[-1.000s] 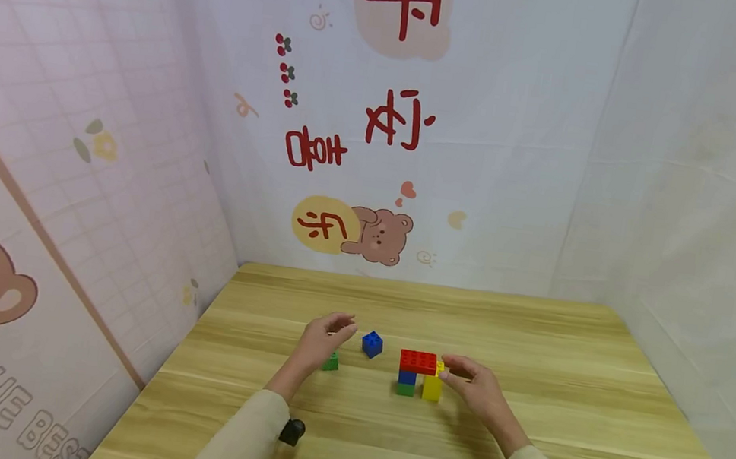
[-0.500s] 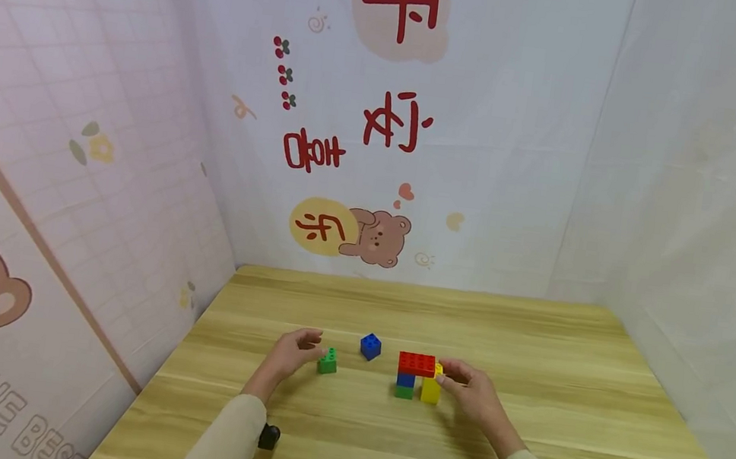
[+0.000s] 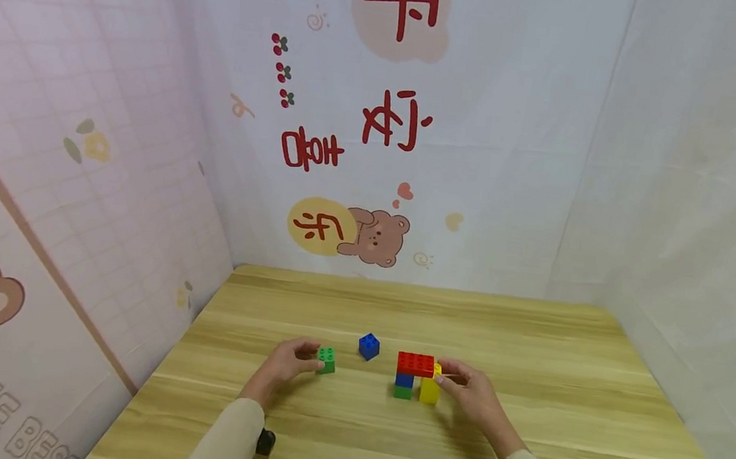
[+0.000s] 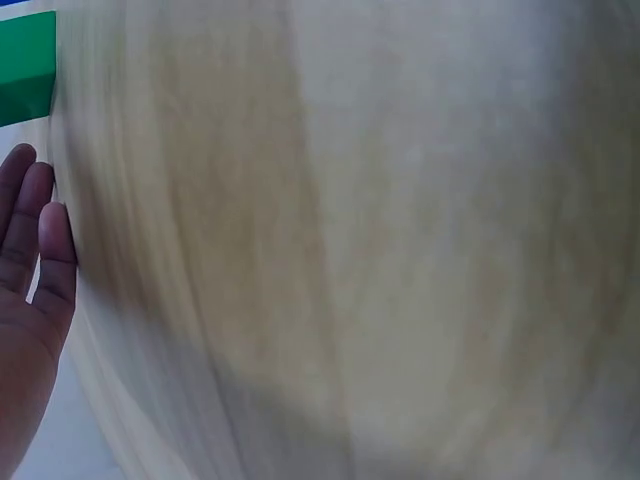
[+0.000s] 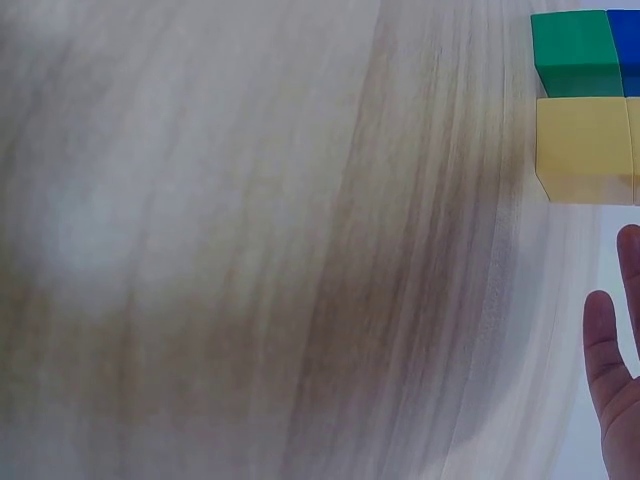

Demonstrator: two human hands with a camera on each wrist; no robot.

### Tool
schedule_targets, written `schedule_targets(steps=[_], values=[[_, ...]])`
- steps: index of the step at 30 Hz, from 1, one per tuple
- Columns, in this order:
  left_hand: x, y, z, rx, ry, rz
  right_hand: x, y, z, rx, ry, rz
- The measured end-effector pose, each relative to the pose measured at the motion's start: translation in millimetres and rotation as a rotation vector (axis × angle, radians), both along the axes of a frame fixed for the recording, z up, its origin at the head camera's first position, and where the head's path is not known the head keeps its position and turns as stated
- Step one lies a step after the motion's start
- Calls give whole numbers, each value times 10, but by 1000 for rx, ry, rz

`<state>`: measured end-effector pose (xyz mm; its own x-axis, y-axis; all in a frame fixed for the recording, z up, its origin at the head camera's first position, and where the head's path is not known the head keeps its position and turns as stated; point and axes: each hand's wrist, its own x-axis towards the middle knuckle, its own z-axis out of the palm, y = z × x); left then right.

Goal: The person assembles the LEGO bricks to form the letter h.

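My left hand (image 3: 290, 361) is beside a small green block (image 3: 326, 361) in the head view, its thumb at the block's near left edge. In the left wrist view, straight fingers lie just below the green block (image 4: 25, 65). My right hand (image 3: 474, 392) holds the yellow blocks (image 3: 429, 390) near their top, thumb in front and a finger behind. A red brick (image 3: 416, 364) bridges from these to a blue block (image 3: 404, 379) stacked on a green one (image 3: 402, 392). The right wrist view cuts off that hand's thumb; its outer fingers look straight.
A loose blue block (image 3: 369, 347) stands between the left hand and the bridge, farther back. The wooden table (image 3: 342, 441) meets a white printed cloth (image 3: 496, 199) behind, with cloth at both sides.
My left hand has drawn left and down from above the green block to its left side, then closer to it. The right hand stays at the yellow blocks.
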<state>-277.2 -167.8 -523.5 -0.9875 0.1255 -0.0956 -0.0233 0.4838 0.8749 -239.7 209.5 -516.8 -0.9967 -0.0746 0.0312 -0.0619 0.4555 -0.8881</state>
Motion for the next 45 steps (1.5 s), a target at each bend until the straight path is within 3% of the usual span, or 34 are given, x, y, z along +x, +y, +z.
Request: schedule_targets(steps=[10, 15, 24, 45], values=[[-10, 6, -55, -1, 11, 9, 12, -5, 8, -16, -2, 5], [-45, 23, -23, 19, 23, 41, -7, 4, 4, -13, 1, 2], [-99, 80, 155, 58, 54, 39, -2, -3, 10, -19, -12, -8], [-244, 503, 617, 144, 100, -72, 18, -12, 21, -50, -18, 1]])
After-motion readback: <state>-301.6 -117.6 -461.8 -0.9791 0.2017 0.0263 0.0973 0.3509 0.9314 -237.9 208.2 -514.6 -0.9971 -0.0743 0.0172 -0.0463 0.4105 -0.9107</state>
